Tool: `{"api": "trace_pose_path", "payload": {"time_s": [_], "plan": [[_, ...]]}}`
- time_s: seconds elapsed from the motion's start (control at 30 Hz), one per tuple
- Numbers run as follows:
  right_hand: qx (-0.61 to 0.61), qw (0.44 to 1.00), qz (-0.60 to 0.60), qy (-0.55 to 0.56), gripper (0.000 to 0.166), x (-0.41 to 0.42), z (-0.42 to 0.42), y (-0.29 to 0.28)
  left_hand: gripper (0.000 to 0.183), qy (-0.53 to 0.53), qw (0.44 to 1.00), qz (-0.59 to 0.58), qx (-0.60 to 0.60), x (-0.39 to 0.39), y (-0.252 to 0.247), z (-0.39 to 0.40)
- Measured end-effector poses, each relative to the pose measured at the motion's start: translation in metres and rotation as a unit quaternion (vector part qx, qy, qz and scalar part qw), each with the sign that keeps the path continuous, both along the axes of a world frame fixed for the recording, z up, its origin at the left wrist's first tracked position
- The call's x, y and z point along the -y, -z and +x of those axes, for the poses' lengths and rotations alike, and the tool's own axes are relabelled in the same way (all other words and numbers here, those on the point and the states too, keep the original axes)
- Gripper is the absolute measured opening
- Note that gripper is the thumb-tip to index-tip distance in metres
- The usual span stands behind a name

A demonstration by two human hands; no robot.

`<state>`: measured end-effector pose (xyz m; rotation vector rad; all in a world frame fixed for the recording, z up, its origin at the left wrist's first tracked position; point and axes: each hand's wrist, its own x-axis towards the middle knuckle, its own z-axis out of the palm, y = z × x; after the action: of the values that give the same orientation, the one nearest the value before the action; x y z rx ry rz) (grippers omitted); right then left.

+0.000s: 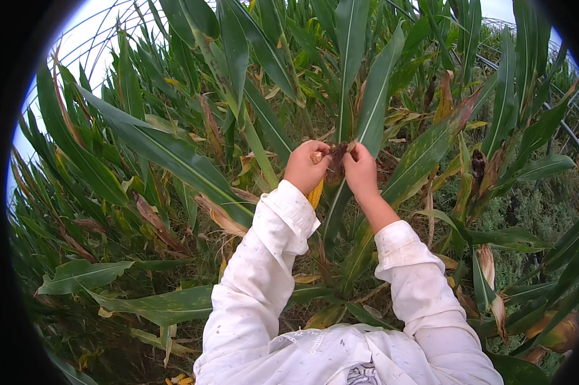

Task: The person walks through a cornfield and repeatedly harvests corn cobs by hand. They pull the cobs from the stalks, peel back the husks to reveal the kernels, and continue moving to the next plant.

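Just above the centre of the head view, my left hand [307, 166] is closed around a yellow ear of corn [315, 193]. The ear's kernels show below the palm, and its pale end shows between thumb and fingers. Close beside it on the right, my right hand [360, 166] pinches the dry husk at the brown, shrivelled tip of another ear [338, 153] on the plant. The fingertips of my left hand come up against that same brown tip. Broad green corn leaves rise behind both hands.
Corn stalks [255, 144] and long leaves [178, 163] crowd in on both sides. Dry husks [222, 214] hang at the left. A metal pipe frame [575, 137] stands at the far right. Several yellow ears [181, 379] lie low at the bottom edge.
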<state>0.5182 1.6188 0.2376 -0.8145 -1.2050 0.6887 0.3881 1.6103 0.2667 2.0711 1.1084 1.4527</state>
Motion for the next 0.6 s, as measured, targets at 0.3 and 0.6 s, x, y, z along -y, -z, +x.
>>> {"api": "trace_pose_path", "payload": {"time_s": [0.3, 0.6], "plan": [[0.148, 0.972, 0.096, 0.156, 0.015, 0.017, -0.02, 0.003, 0.014, -0.04, 0.99, 0.011, 0.136, 0.002, 0.014, 0.013], [-0.151, 0.963, -0.156, 0.156, 0.025, -0.025, -0.003, 0.044, 0.019, 0.069, 0.913, -0.173, 0.362, 0.025, 0.016, 0.035]]}}
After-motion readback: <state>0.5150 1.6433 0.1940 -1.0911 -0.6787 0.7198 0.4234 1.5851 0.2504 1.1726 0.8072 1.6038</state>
